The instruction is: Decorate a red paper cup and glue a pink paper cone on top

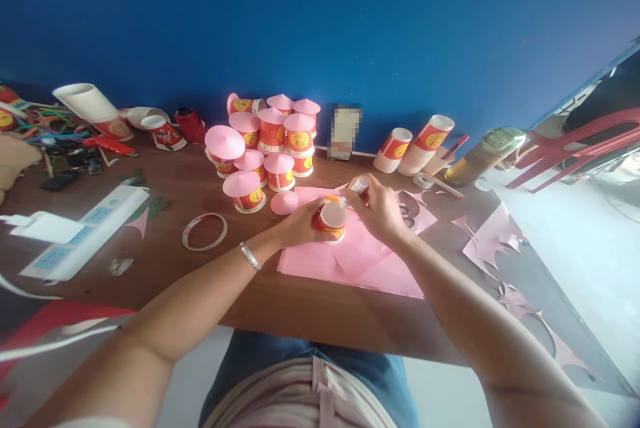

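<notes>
Over the pink paper sheets (350,251), my left hand (303,223) is closed around a red and yellow paper cup (333,220). A small orange piece (333,199) shows by the left fingertips; it looks like a cap. My right hand (377,208) grips a small white glue bottle (359,185), tilted with its tip close to the cup's upper edge. Whether the tip touches the cup I cannot tell. Several red cups with pink cone tops (273,128) stand grouped beyond my left hand. A loose pink cone (285,202) lies just left of the held cup.
Stacked paper cups (425,145) lean near the wall, beside a tape roll (423,180) and a bottle (483,155). Scissors (407,211) lie right of my right hand. A tape ring (204,232) and a power strip (90,235) lie left. Paper scraps (493,238) cover the right side.
</notes>
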The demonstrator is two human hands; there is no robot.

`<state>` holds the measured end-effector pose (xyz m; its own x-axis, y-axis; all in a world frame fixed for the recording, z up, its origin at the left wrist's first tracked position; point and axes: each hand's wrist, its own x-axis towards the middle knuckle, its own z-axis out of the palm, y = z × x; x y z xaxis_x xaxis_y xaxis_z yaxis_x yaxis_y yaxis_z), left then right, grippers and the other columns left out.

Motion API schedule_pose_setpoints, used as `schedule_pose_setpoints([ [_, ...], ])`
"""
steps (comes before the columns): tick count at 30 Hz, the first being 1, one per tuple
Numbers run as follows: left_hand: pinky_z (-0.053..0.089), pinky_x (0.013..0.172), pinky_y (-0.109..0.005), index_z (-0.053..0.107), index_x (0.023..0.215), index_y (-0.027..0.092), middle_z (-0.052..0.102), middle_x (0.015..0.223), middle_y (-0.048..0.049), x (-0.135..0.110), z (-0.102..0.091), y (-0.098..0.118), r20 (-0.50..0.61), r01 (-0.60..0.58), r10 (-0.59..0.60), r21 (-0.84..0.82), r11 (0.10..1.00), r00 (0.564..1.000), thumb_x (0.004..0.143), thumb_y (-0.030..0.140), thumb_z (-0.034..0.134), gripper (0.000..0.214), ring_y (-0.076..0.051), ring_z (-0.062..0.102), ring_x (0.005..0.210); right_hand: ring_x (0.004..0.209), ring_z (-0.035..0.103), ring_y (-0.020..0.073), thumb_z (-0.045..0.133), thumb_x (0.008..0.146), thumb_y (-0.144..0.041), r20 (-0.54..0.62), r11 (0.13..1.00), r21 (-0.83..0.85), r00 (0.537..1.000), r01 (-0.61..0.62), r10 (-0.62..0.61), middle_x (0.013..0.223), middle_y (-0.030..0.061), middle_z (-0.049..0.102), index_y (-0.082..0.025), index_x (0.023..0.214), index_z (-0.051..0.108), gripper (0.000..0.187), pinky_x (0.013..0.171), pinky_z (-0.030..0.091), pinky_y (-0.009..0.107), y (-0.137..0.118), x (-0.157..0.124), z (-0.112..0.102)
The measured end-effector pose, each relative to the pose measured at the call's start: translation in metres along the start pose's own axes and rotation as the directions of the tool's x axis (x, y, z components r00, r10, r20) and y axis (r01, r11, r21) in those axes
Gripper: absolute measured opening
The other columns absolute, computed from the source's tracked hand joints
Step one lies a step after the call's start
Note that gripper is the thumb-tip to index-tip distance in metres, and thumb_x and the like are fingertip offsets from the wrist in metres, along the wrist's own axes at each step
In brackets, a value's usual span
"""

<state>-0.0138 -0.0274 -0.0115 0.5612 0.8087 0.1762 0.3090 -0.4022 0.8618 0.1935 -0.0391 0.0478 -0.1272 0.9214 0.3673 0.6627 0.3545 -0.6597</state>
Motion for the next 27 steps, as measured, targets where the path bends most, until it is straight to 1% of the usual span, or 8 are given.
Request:
schedule_pose_setpoints([
  [3, 0.058, 0.091, -0.043, 0.06, 0.121, 0.019, 0.073, 0.117, -0.0096, 0.001, -0.001, 0.002, 0.019, 0.005, -0.006, 0.011, 1.0, 1.0, 0.073, 0.041, 0.083, 0.058, -0.029, 0.07, 0.107, 0.057, 0.057, 0.0174, 0.06, 0.095, -0.05, 0.084, 0.992, -0.11, 0.995, 0.068, -0.059, 0.068, -0.0005, 0.065, -0.024, 0.086, 0.057, 0.027, 0.058, 0.036, 0.028, -0.003, 0.008, 0.004],
  [6, 0.059, 0.089, -0.044, 0.061, 0.12, 0.019, 0.073, 0.114, -0.0094, 0.002, -0.002, 0.003, 0.013, -0.023, 0.023, 0.016, 1.0, 1.0, 0.073, 0.04, 0.082, 0.056, -0.029, 0.07, 0.103, 0.057, 0.057, 0.018, 0.059, 0.097, -0.049, 0.1, 0.984, -0.145, 0.991, 0.104, -0.09, 0.07, 0.0002, 0.065, -0.024, 0.088, 0.057, 0.026, 0.059, 0.035, 0.028, -0.002, 0.013, 0.008],
  [9, 0.059, 0.088, -0.044, 0.061, 0.12, 0.019, 0.073, 0.114, -0.0091, 0.002, -0.001, 0.002, 0.007, -0.038, 0.038, 0.017, 0.999, 0.999, 0.073, 0.04, 0.083, 0.056, -0.028, 0.07, 0.102, 0.057, 0.055, 0.0183, 0.059, 0.097, -0.052, 0.109, 0.982, -0.149, 0.989, 0.114, -0.099, 0.067, 0.0001, 0.063, -0.024, 0.088, 0.056, 0.029, 0.059, 0.035, 0.028, -0.001, 0.017, 0.009],
  [13, 0.059, 0.089, -0.043, 0.061, 0.121, 0.019, 0.073, 0.114, -0.0095, 0.002, -0.002, 0.003, 0.012, -0.014, 0.014, 0.021, 1.0, 1.0, 0.074, 0.04, 0.082, 0.056, -0.028, 0.07, 0.102, 0.058, 0.055, 0.0182, 0.057, 0.097, -0.052, 0.121, 0.986, -0.134, 0.989, 0.097, -0.081, 0.066, -0.0006, 0.06, -0.024, 0.088, 0.054, 0.029, 0.06, 0.034, 0.028, 0.001, 0.022, 0.012],
  [17, 0.059, 0.089, -0.044, 0.061, 0.119, 0.019, 0.073, 0.114, -0.0089, 0.002, -0.003, 0.008, 0.02, 0.0, 0.0, 0.016, 1.0, 1.0, 0.073, 0.04, 0.082, 0.054, -0.029, 0.07, 0.102, 0.061, 0.057, 0.0185, 0.058, 0.097, -0.049, 0.108, 0.987, -0.126, 0.99, 0.099, -0.086, 0.069, -0.0006, 0.062, -0.025, 0.088, 0.054, 0.026, 0.061, 0.034, 0.028, 0.002, 0.025, 0.017],
  [20, 0.059, 0.089, -0.044, 0.061, 0.113, 0.019, 0.073, 0.112, -0.0088, 0.001, -0.003, 0.011, 0.023, 0.0, 0.0, 0.007, 1.0, 1.0, 0.074, 0.038, 0.081, 0.047, -0.028, 0.07, 0.102, 0.063, 0.06, 0.0191, 0.058, 0.098, -0.047, 0.12, 0.99, -0.104, 0.989, 0.098, -0.085, 0.071, -0.0001, 0.065, -0.024, 0.088, 0.054, 0.025, 0.063, 0.037, 0.028, 0.0, 0.024, 0.016],
  [22, 0.059, 0.089, -0.044, 0.062, 0.11, 0.019, 0.074, 0.11, -0.0087, 0.002, -0.003, 0.011, 0.046, -0.006, 0.006, -0.009, 1.0, 0.999, 0.076, 0.037, 0.08, 0.043, -0.028, 0.069, 0.101, 0.063, 0.061, 0.0193, 0.058, 0.098, -0.048, 0.137, 0.988, -0.101, 0.986, 0.114, -0.099, 0.073, 0.0007, 0.067, -0.024, 0.09, 0.056, 0.026, 0.063, 0.038, 0.029, -0.001, 0.021, 0.014],
  [27, 0.057, 0.089, -0.039, 0.063, 0.116, 0.018, 0.074, 0.112, -0.0074, 0.002, -0.003, 0.01, 0.097, 0.007, -0.006, -0.006, 1.0, 0.995, 0.079, 0.037, 0.076, 0.043, -0.026, 0.069, 0.103, 0.069, 0.065, 0.0204, 0.058, 0.1, -0.046, 0.177, 0.965, -0.172, 0.97, 0.2, -0.17, 0.086, 0.0054, 0.073, -0.022, 0.097, 0.06, 0.024, 0.064, 0.039, 0.029, -0.003, 0.018, 0.013],
])
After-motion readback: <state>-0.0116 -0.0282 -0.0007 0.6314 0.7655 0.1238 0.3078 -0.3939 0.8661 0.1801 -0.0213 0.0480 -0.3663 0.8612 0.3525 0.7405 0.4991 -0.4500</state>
